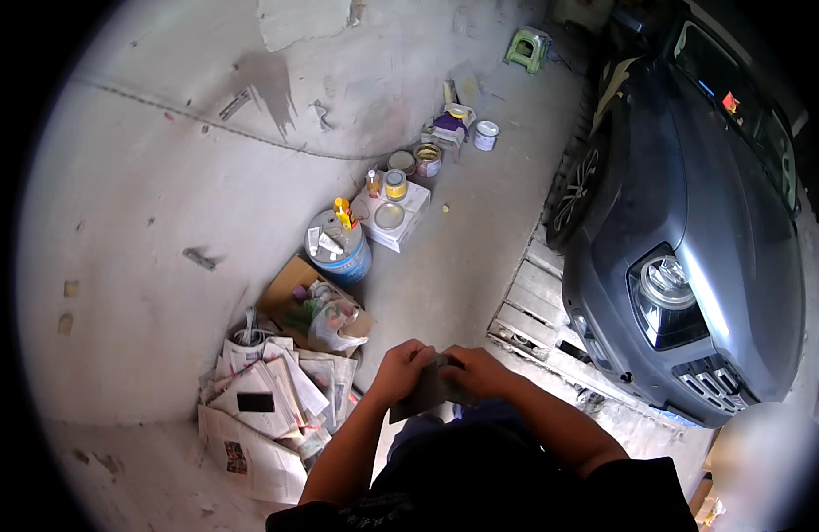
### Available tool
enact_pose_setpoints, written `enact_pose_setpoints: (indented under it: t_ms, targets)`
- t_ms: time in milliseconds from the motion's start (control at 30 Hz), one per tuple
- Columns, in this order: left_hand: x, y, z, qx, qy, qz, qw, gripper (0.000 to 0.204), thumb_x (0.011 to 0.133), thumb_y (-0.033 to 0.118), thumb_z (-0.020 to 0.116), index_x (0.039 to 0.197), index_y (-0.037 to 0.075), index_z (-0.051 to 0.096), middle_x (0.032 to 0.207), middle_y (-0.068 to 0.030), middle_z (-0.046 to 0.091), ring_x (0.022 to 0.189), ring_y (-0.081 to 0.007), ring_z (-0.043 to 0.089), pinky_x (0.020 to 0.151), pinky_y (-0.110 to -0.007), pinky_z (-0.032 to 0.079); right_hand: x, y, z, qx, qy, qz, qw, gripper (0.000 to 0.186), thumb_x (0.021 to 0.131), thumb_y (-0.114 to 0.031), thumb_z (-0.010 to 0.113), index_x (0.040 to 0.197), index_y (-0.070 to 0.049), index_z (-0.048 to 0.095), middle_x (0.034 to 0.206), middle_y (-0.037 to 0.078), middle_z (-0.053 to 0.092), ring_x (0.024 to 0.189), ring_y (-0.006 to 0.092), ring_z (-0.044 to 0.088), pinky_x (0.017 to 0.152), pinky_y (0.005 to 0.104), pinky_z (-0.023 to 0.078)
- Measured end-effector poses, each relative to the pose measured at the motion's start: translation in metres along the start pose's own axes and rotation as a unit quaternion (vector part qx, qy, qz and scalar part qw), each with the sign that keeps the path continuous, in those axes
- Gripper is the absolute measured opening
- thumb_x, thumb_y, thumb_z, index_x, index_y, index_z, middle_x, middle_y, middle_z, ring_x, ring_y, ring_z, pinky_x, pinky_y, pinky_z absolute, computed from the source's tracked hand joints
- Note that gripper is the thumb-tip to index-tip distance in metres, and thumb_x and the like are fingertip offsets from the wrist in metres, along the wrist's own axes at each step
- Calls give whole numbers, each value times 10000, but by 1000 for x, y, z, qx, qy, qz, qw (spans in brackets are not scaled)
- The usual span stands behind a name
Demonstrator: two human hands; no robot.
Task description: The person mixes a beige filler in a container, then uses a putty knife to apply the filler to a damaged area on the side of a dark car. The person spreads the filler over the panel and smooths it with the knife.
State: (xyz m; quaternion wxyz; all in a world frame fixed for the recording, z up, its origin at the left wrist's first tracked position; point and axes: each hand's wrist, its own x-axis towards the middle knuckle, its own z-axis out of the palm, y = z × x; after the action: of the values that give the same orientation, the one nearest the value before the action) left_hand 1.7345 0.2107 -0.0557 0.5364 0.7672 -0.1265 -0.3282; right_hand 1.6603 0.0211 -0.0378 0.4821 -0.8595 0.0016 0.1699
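Observation:
In front of my body, my left hand (402, 369) and my right hand (477, 371) are close together, both closed on a dark grey sheet (416, 398) that looks like sandpaper. The left fingers and thumb pinch its upper left edge. My right hand grips the right part, its fingertips curled and partly hidden. Below the left hand, the sheet's free corner hangs down at a slant.
Newspapers (257, 387) with a dark phone on top lie left, beside a cardboard box (286, 285) of bags. Beyond stand a blue bucket (351, 266), a white box (404, 230) with cans, and a green stool (526, 50). A grey car (644, 204) stands right.

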Motion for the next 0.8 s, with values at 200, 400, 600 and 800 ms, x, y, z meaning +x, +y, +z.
enact_pose_setpoints:
  t_ms: [200,400,600,800]
  targets:
    - [94,42,4,76,-72,22,994,286,914,284,564,898,1,602,795,-134,640,767,-189,608,720,-324,477,64,41,-90,104,105,93,985,328,861,-294,630,1034,-15,631,888,154,664,848,277,645,765,362,491]
    - [204,92,5,63,-17,-11,998,296,908,291,570,875,-3,594,760,-117,621,743,-179,586,704,-320,467,142,83,-165,162,169,73,970,312,878,-304,609,951,0,624,883,182,639,844,316,623,758,387,473]
    - [287,143,9,15,73,-55,996,324,930,326,583,798,31,564,684,-6,545,653,-85,483,603,-275,424,206,110,-248,290,251,106,917,241,926,-244,579,926,-4,585,810,63,597,771,144,549,709,298,449]
    - [373,137,12,-6,22,-3,1000,219,912,238,610,838,41,549,753,-7,550,727,-78,496,660,-263,426,259,103,-288,415,200,103,882,212,916,-214,602,926,-4,575,818,61,590,763,121,530,683,288,446]
